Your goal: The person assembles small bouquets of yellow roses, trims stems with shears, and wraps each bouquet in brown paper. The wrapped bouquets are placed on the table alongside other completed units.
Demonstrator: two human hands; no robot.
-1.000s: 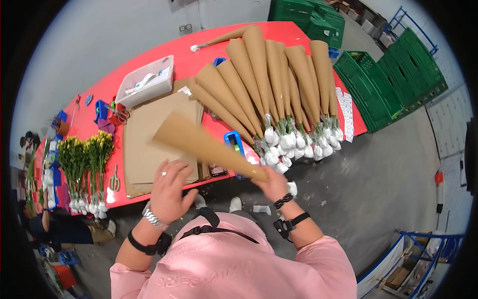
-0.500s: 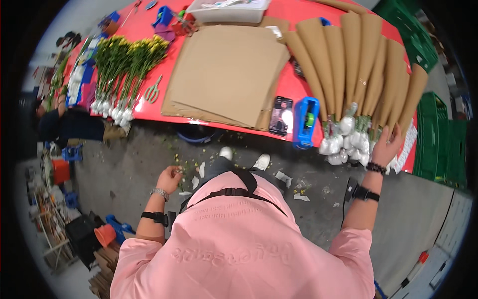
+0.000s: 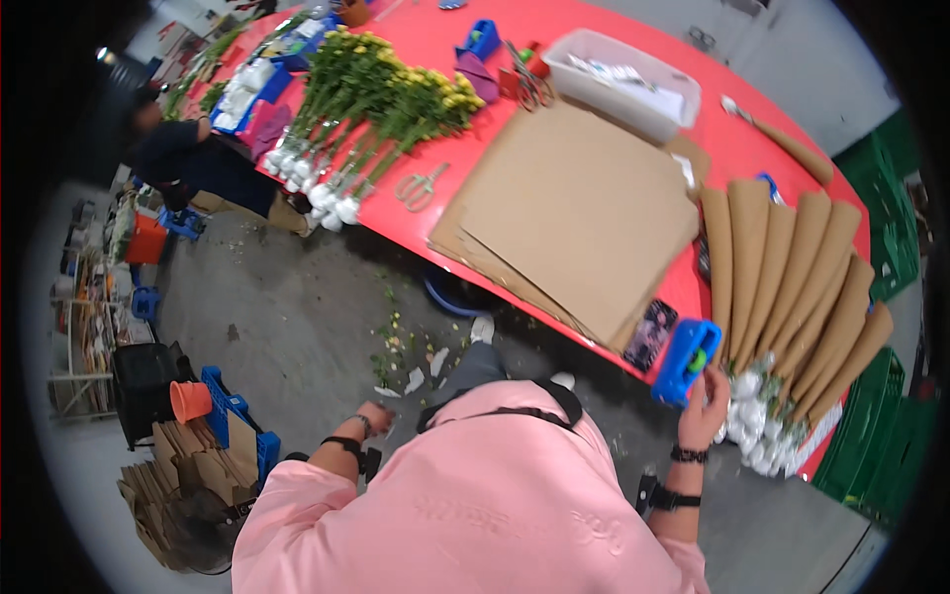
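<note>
Grey-floored workroom with one long red table (image 3: 633, 25) slanting across it, and one other person (image 3: 178, 144) at its left end. On the tabletop: one stack of brown paper sheets (image 3: 584, 223), one white plastic bin (image 3: 604, 89) behind it, two pairs of scissors (image 3: 427, 182), one phone (image 3: 650, 337), and one spread of yellow flowers (image 3: 371, 94), too crowded to count. At the right, at least seven brown paper cones (image 3: 782, 257) side by side, white-wrapped stem ends toward the near edge; one more apart, near the far edge. One blue tape dispenser (image 3: 678, 361) between phone and cones. Right hand (image 3: 705, 411) just beside it, fingers loosely bent; cannot tell whether pinching anything. Left hand (image 3: 376, 418) low over the floor (image 3: 267, 297), well apart from the table, blurred; cannot tell whether spread or closed.
</note>
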